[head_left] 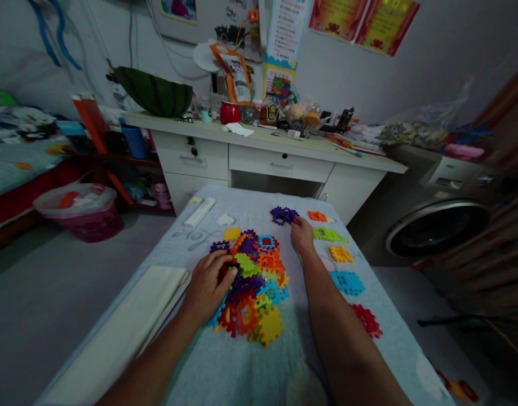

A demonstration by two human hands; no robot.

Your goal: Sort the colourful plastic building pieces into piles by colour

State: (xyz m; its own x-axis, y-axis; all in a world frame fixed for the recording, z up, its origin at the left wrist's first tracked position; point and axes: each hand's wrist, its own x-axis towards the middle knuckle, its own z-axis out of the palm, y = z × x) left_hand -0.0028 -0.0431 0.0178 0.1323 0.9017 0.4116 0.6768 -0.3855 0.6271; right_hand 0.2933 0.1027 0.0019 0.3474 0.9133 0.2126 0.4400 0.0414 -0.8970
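A heap of coloured plastic interlocking tiles (252,282) lies in the middle of a table covered with a pale blue cloth (242,361). My left hand (208,285) rests on the heap's left side, fingers curled over the tiles. My right hand (302,234) reaches to the far side and touches a purple tile stack (283,215). Sorted tiles lie along the right: orange (317,216), green (328,235), yellow (341,254), blue (347,282) and red (367,320).
A folded cream cloth (127,327) lies at the table's left edge. A white bar (200,211) and a small white piece (225,219) lie at the far end. Beyond stand a cluttered white desk (275,158), a pink bin (79,208) and a washing machine (436,225).
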